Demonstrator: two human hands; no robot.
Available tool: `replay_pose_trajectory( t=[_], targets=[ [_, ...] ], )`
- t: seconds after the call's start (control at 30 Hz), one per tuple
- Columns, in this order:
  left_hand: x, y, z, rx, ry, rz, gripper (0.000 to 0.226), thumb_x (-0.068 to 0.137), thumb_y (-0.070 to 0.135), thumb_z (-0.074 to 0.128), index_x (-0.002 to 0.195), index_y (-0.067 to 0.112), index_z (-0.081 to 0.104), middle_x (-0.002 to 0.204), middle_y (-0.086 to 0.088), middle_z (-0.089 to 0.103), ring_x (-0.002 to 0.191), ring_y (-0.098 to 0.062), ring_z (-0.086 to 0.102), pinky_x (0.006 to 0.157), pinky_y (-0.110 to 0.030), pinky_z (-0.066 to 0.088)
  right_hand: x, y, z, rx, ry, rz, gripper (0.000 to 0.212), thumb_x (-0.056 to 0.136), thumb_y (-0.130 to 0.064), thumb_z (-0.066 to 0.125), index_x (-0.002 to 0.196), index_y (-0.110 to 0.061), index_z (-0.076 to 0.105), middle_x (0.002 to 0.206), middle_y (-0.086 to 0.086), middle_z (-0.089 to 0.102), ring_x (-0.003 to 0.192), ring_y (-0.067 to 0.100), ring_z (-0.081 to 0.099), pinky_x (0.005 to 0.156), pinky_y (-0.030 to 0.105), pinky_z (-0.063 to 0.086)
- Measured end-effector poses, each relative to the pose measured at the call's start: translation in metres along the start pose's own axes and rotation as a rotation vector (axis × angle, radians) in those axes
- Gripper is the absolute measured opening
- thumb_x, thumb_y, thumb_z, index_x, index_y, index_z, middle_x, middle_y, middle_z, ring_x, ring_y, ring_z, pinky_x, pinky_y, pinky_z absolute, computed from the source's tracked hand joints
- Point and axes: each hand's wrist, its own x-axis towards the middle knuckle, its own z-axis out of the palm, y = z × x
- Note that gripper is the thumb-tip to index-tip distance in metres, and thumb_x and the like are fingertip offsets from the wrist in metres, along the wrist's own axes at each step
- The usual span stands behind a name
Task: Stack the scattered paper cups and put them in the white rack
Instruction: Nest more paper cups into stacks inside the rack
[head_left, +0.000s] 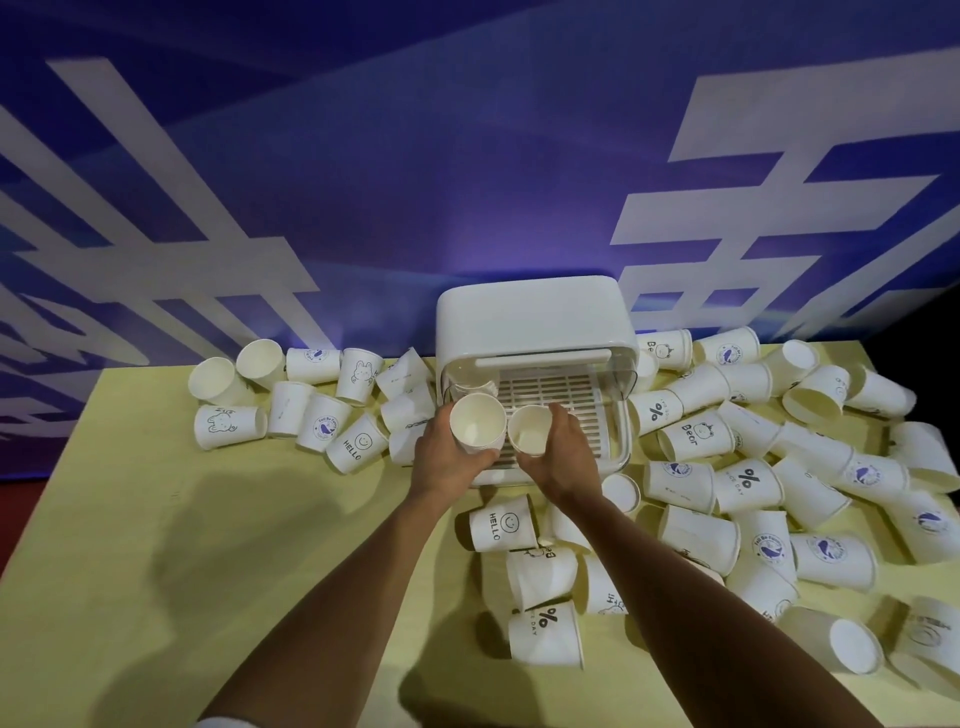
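The white rack (535, 322) stands at the table's far middle, its lid raised over a slatted tray (556, 389). My left hand (447, 457) grips a stack of white paper cups (478, 423), mouth toward me, at the tray's front left. My right hand (558, 457) holds a single paper cup (530, 431) just to the right of the stack, over the tray's front edge. Another cup stack (475, 387) lies inside the rack at the left, partly hidden.
Several printed paper cups lie scattered left of the rack (317, 405), right of it (753, 431) and in front under my arms (540, 577). The yellow table (156, 545) ends at its left edge; a blue wall (415, 182) rises behind.
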Motion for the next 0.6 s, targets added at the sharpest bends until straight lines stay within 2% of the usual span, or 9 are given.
replay_pose_trajectory(
  t=[0.13,0.23,0.37,0.47,0.6],
  targets=[
    [-0.001,-0.002,0.000,0.024,0.009,0.006,0.087,0.059,0.037,0.090,0.134,0.022,0.048,0.129,0.002,0.059,0.120,-0.019,0.054,0.098,-0.035,0.047,-0.006,-0.005,-0.004,-0.025,0.072,-0.035,0.074,0.079,-0.030,0.078,0.139,-0.008,0.043,0.133,0.012,0.051,0.122,0.029,0.048,0.101,0.045,0.046],
    [-0.003,-0.005,-0.001,0.040,-0.014,0.012,0.090,0.060,0.038,0.090,0.137,0.021,0.046,0.131,0.001,0.057,0.123,-0.020,0.052,0.104,-0.042,0.047,-0.015,-0.013,-0.007,-0.026,0.194,-0.164,0.054,0.084,-0.026,0.071,0.131,-0.008,0.052,0.124,0.009,0.056,0.115,0.027,0.052,0.097,0.041,0.048],
    [-0.007,-0.011,-0.008,0.016,-0.035,-0.005,0.094,0.060,0.041,0.089,0.139,0.017,0.045,0.134,-0.002,0.055,0.125,-0.021,0.051,0.105,-0.043,0.045,-0.025,-0.028,-0.001,-0.032,0.217,-0.299,0.035,0.088,-0.023,0.067,0.121,-0.011,0.060,0.117,0.005,0.060,0.107,0.024,0.054,0.091,0.037,0.046],
    [-0.009,-0.021,-0.018,0.030,-0.041,-0.010,0.088,0.062,0.041,0.088,0.135,0.015,0.048,0.132,-0.004,0.055,0.123,-0.021,0.051,0.103,-0.039,0.045,-0.033,-0.040,0.006,-0.009,0.228,-0.332,0.031,0.087,-0.019,0.067,0.117,-0.010,0.062,0.116,0.006,0.061,0.107,0.025,0.055,0.091,0.038,0.046],
    [-0.013,-0.041,-0.041,-0.046,-0.051,-0.083,0.082,0.065,0.033,0.089,0.135,0.017,0.049,0.129,0.000,0.052,0.118,-0.014,0.051,0.095,-0.026,0.043,-0.041,-0.056,0.016,-0.036,0.277,-0.381,0.030,0.085,-0.015,0.069,0.114,-0.009,0.064,0.118,0.008,0.060,0.106,0.026,0.055,0.088,0.038,0.047]
  ],
)
